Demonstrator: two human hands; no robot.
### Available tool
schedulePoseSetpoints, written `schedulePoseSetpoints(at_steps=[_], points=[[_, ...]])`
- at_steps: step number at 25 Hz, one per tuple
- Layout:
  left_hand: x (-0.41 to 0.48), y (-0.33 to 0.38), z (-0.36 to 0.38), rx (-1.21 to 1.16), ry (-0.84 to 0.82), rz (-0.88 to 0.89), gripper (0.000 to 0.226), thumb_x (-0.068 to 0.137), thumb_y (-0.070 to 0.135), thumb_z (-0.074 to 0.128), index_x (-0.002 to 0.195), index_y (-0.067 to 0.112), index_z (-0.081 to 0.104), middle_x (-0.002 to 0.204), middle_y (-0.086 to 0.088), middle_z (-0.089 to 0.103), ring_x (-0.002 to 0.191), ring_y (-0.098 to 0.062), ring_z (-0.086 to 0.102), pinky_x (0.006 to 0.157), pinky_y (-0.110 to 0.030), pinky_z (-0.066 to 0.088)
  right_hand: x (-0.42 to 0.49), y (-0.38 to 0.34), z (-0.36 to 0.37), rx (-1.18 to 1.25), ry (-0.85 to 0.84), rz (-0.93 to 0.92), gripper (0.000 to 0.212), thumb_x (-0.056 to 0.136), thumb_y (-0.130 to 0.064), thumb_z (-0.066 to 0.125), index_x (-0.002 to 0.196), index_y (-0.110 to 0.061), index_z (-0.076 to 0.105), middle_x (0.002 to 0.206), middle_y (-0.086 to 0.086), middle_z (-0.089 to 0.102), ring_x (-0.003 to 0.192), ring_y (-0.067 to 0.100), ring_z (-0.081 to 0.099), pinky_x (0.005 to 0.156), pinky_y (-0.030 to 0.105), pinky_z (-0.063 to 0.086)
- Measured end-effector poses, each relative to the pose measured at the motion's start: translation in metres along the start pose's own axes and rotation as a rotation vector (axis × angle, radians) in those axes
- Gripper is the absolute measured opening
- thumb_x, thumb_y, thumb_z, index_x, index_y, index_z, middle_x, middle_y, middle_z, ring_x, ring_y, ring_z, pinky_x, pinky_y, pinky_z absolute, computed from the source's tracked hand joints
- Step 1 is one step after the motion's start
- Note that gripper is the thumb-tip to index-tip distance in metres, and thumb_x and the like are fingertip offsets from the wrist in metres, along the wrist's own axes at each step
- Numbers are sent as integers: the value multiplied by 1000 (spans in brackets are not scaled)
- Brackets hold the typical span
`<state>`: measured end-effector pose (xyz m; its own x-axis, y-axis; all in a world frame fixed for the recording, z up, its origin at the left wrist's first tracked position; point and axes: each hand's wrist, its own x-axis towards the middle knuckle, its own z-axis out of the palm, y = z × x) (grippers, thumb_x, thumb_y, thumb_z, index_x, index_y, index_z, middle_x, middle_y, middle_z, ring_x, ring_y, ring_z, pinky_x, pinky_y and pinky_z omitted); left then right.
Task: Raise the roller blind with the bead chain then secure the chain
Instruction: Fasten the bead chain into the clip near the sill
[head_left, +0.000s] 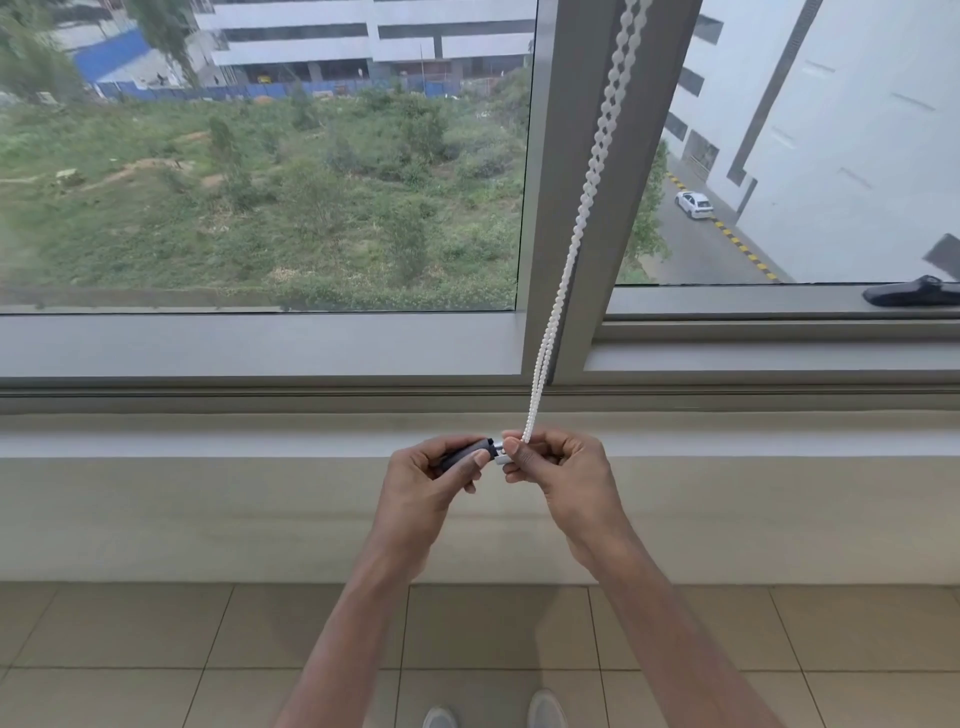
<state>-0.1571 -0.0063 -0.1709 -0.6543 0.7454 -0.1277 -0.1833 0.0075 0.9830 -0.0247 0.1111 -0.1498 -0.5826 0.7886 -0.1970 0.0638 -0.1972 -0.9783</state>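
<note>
A white bead chain (582, 208) hangs as a double strand from the top of the frame, in front of the grey window post (550, 171). Its lower end runs down into my right hand (563, 470), which pinches it between thumb and fingers. My left hand (434, 475) grips a small dark grey holder with a white end (467, 452), pressed against the chain's bottom loop. The two hands touch just in front of the sill. The roller blind itself is out of view above.
A grey window sill ledge (208, 436) runs across at hand height, with a plain wall beneath and beige floor tiles (156, 649). A black window handle (909, 293) lies on the right frame. My shoes (493, 714) show at the bottom edge.
</note>
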Motion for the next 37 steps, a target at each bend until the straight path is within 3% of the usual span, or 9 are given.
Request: schedulePoseSetpoints(at_steps=[10,16,21,24,30,37], points=[[-7,7,0,45,47,28,20,89,11,84,110,12,84,98,-8,85,71,-16,63,74,-27,57,-12,-1,7,26,102,-54,9,92,-19,79,98,-14,83,87,5,83,70,18,76,88,39,62],[-12,11,-4,103,-17,46,21,90,8,83,110,14,84,100,-5,86,75,-12,68,75,-27,58,-11,-3,3,-30,43,-57,9,92,-21,79,99,-17,83,85,7,83,70,18,75,89,42,63],[-15,19,-11,160,-101,76,23,91,5,82,111,15,84,105,0,86,89,-6,77,82,-20,58,-12,-3,0,-31,-9,-58,10,92,-21,79,99,-16,83,82,10,82,71,21,74,88,41,63],[-16,23,-11,161,-109,79,22,91,5,81,110,15,84,104,0,86,84,-3,76,81,-17,56,-14,-4,0,-30,-13,-64,10,92,-22,79,99,-16,83,84,8,82,73,21,76,89,39,63],[-16,21,-9,155,-98,61,20,91,8,82,108,18,85,102,-2,86,80,-9,71,77,-25,58,-20,-2,0,-16,-30,-68,7,93,-20,78,97,-16,83,85,10,82,73,21,76,88,39,63],[-15,10,-9,106,-79,28,18,90,4,82,106,10,84,84,2,83,71,-13,66,71,-23,56,-18,0,-1,-25,-64,-95,6,93,-15,77,98,-13,81,81,12,80,70,20,73,74,29,62]])
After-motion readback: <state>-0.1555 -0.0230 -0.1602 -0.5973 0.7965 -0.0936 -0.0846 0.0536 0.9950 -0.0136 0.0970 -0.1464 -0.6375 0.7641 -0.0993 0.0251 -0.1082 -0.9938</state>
